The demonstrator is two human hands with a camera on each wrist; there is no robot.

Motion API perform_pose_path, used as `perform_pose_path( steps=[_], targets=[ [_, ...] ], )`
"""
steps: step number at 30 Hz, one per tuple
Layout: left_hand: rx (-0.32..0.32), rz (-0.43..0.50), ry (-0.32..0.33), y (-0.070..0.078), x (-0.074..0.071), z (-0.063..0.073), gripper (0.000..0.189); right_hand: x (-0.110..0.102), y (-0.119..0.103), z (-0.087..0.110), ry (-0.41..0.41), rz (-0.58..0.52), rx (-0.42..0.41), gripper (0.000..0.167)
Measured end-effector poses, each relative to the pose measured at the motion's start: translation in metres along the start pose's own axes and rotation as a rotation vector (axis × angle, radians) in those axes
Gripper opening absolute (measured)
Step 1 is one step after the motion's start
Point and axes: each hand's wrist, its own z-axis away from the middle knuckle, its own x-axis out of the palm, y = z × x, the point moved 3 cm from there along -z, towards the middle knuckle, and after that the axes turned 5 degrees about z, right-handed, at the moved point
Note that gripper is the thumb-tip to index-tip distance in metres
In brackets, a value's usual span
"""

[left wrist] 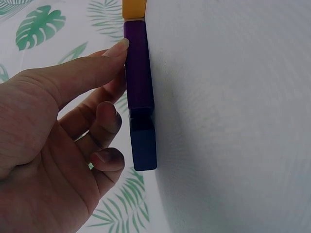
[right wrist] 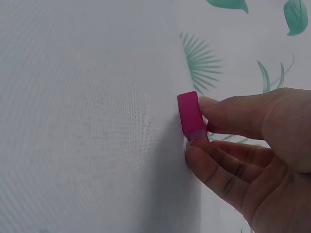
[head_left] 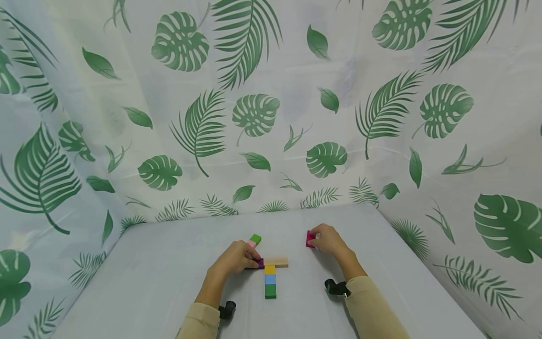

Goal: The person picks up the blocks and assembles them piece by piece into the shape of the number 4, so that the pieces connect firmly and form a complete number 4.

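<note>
With thumb and fingers, my left hand (head_left: 235, 258) pinches a purple block (left wrist: 138, 65) low on the white cloth. A dark blue block (left wrist: 144, 148) stands in line with its near end. The purple block's other end meets a row of blocks: a plain wood block (head_left: 277, 262) runs sideways, and yellow (head_left: 269, 270), light blue (head_left: 270, 279) and green (head_left: 270, 291) blocks run down from it. Farther right, my right hand (head_left: 331, 240) holds a magenta block (right wrist: 189, 112) between thumb and fingers, close over the cloth.
Beyond the left hand lie a light green block (head_left: 256, 238) and a pink block (head_left: 252, 244), set at a slant and partly hidden by the hand. A leaf-patterned curtain (head_left: 288, 117) encloses the cloth-covered table (head_left: 169, 282) at the back and sides.
</note>
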Motion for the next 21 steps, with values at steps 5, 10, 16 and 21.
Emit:
perform_pose_path(
  steps=[5,10,16,21],
  targets=[
    [0.008,-0.003,0.001,0.0005,-0.0012,0.0008,0.012,0.0003,0.0004,0.0004,-0.002,-0.004,0.006,0.027],
    [0.017,0.001,0.002,0.002,-0.002,0.0017,0.012,0.0003,0.0017,0.001,0.005,-0.015,-0.003,0.027],
    [0.02,0.005,0.003,0.0022,-0.0022,0.0022,0.012,0.0013,0.002,0.0006,0.004,-0.019,-0.001,0.028],
    [0.019,0.003,0.004,0.002,-0.002,0.0023,0.012,0.0031,0.0016,-0.0005,0.003,-0.027,-0.009,0.027]
  ],
)
